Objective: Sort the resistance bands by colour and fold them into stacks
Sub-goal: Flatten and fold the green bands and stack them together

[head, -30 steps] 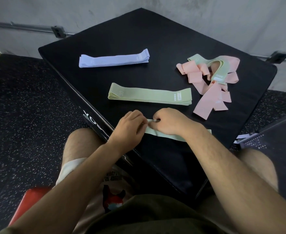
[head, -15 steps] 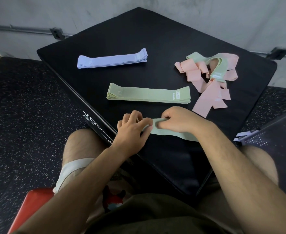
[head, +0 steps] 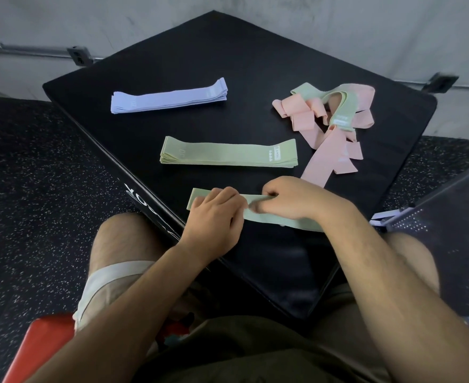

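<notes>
Right, one green band [head: 277, 218] flat on the tabletop [head: 255, 59], close to my edge, running left to right under both hands. My left hand [head: 215, 217] sits on its left part with the fingers curled down over it, pinning it so it can't slide. Only the band's left end pokes out past my knuckles. My right hand [head: 294, 199] pinches the far edge between thumb and fingertips, lifting a fold there, and I reckon that's to square the layers up before the band joins the others. Just beyond, the green stack [head: 227, 154] lies neat and parallel, near enough that this one should go straight on top. Further back and to the left is the purple stack [head: 169, 96], well apart, already tidy by the look of it. Off to the right is the pink heap [head: 327, 145], loose and tangled, one long tail reaching down almost to my right hand. A stray green band [head: 341, 106] is looped through it, and it may drag pink ones along when pulled. Nothing lies between my hands and the green stack. A perforated dark panel [head: 448, 244] crowds my right elbow, and I can't tell what it is.
</notes>
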